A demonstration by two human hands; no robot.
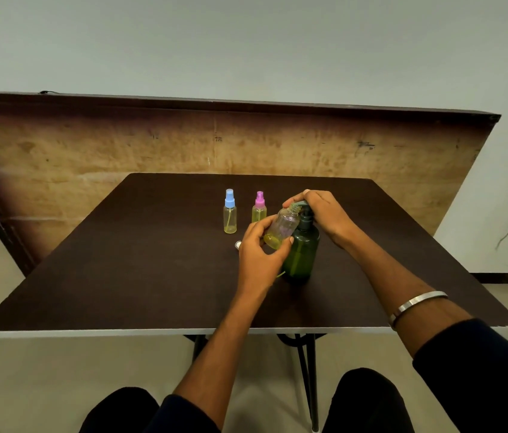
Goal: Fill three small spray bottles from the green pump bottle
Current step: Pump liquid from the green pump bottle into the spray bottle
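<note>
The left hand's [260,254] fingers are curling around an open small bottle [282,228], tilting it (a little yellow liquid inside) under the pump. The right hand's [324,214] fingers are pressing together on the green pump bottle's [302,251] top, near the table's [121,276] middle. Two capped spray bottles, blue-topped [230,211] and pink-topped [259,207], are standing toward the far edge.

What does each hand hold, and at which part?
The left hand grips the uncapped small bottle around its lower body, tilted toward the pump. The right hand rests on the pump head of the green pump bottle.
</note>
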